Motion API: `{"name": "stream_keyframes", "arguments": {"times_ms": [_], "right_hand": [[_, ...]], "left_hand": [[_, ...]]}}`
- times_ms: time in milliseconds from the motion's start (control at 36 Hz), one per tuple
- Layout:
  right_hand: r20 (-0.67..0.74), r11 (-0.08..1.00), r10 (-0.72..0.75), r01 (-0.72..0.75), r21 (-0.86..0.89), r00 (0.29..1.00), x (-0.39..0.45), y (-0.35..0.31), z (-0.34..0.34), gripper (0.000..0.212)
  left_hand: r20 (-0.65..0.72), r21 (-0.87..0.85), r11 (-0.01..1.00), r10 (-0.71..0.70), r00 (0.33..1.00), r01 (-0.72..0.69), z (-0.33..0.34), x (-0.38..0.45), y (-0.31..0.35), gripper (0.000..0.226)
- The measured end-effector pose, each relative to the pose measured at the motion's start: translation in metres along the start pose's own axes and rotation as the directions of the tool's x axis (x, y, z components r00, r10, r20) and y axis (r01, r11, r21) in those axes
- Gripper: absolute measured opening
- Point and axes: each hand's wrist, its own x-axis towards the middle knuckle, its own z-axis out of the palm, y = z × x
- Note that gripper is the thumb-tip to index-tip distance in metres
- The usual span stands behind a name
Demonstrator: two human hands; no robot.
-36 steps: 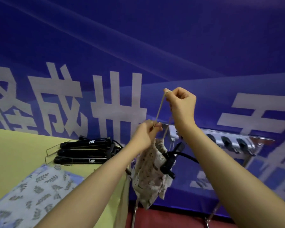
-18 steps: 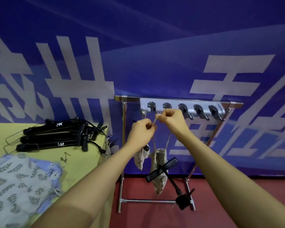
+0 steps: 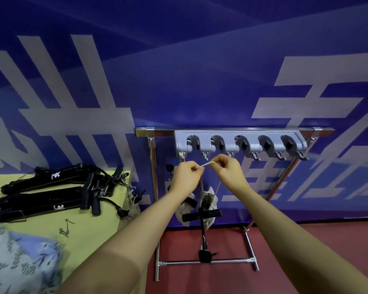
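At the centre of the frame we pinched the drawstring [image 3: 207, 164] between thumb and fingertips of both hands, the left hand [image 3: 186, 177] and the right hand [image 3: 229, 171]. We held the loop taut and level so that, as we judged, it could slip over a hook [image 3: 205, 154] of the grey hook strip [image 3: 240, 143] just above. The patterned pouch [image 3: 209, 201] hung below from that cord with a black hanger [image 3: 202, 215] poking out of it, its weight drawing the strings straight.

A pale drawstring cord [image 3: 208, 164] is stretched level at the top, and its two strands drop to a small floral cloth pouch [image 3: 210, 201]. The pouch hangs free, mid-scene.
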Motion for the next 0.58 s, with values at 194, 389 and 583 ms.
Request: {"name": "stream_keyframes", "arguments": {"times_ms": [194, 389, 583], "right_hand": [[-0.160, 0.999, -0.021, 0.015, -0.043, 0.987, 0.029, 0.013, 0.016, 0.010], [-0.100, 0.980, 0.048, -0.066, -0.190, 0.994, 0.034, 0.027, 0.024, 0.017], [-0.085, 0.966, 0.147, -0.162, -0.204, 0.985, 0.023, 0.026, 0.032, 0.020]], "left_hand": [[-0.077, -0.033, 0.998, -0.063, 0.995, 0.061, 0.013, 0.036, -0.002, 0.025], [-0.060, -0.002, 0.998, -0.061, 0.996, 0.061, 0.019, 0.039, -0.012, 0.027], [-0.018, 0.052, 0.998, -0.030, 0.999, 0.030, 0.017, 0.032, -0.014, 0.015]]}}
